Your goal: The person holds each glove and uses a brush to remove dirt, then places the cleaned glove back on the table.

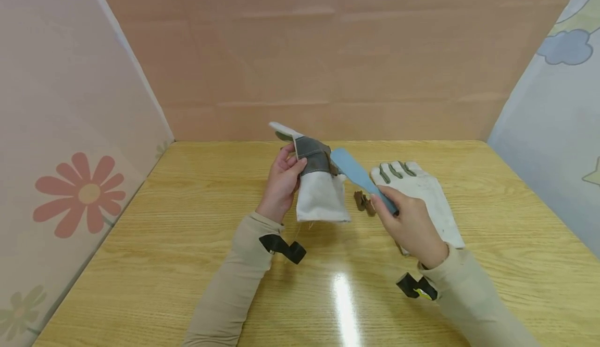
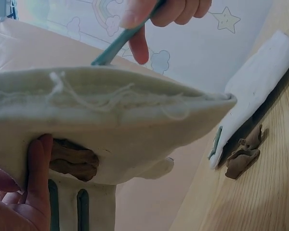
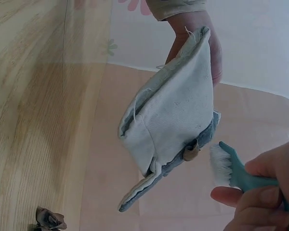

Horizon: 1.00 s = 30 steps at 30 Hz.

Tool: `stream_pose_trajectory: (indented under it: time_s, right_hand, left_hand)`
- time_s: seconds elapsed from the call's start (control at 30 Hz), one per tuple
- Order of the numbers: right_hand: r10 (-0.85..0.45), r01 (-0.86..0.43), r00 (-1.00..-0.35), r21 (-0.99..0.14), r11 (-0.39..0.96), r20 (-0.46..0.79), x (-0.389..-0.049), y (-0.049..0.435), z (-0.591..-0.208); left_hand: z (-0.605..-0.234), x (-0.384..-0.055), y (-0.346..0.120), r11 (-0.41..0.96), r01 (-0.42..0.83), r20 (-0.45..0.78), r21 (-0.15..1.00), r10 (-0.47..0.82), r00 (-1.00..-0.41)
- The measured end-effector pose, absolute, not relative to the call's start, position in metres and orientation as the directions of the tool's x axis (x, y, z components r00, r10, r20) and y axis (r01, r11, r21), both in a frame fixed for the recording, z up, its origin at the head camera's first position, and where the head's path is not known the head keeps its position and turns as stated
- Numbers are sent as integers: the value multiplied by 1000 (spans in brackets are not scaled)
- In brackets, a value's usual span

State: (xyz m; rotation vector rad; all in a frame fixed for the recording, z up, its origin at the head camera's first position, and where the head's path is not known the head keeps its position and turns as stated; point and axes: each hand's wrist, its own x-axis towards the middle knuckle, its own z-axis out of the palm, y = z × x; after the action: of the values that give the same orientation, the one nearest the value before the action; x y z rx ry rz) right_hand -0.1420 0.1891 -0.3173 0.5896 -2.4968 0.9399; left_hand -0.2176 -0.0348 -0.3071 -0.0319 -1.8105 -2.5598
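Observation:
My left hand [image 1: 280, 177] grips a work glove [image 1: 321, 198] raised over the table, thumb on its grey palm panel and fingers behind. The white cuff hangs toward me, with loose threads along its opening in the left wrist view. A brown, crumbly-looking lump [image 2: 74, 161] clings to the glove close to my left fingers; another brown bit [image 3: 191, 150] shows by the grey panel in the right wrist view. My right hand [image 1: 414, 227] holds a blue brush [image 1: 351, 170] by its handle. Its white bristles [image 3: 221, 163] face the glove, a small gap from it in that view.
A second white glove [image 1: 436, 201] with green finger trim lies flat on the wooden table [image 1: 187, 263] at the right. Brown pieces [image 1: 363, 203] lie beside it, below the brush. A pinkish-brown backdrop [image 1: 328, 65] rises behind, with patterned side panels left and right.

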Motion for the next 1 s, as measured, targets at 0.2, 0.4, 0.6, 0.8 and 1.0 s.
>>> stream_pose_trajectory:
  time_s: [0.2,0.4,0.6,0.8,1.0]
  right_hand:
    - [-273,-515,-839,-528,675,471,-142,187,-318]
    - [-300,-530,-832,-508,679,467,-143,188,-318]
    - [-285,-496,-853,-507,705,437,-143,189,-317]
    - [-277,-483,-855,-476,735,439,-145,192,-318]
    - [-268,-470,-864,-492,733,426,-145,193,-317]
  left_hand:
    - [-308,-217,-34,-328,21,24,944,5,-1000]
    - [-306,-217,-36,-332,19,11,943,-27,-1000]
    - [-305,-217,-37,-321,10,2,947,-25,-1000]
    - [-305,-216,-38,-343,24,15,939,-30,-999]
    - [-305,-216,-38,-340,18,13,940,-18,-1000]
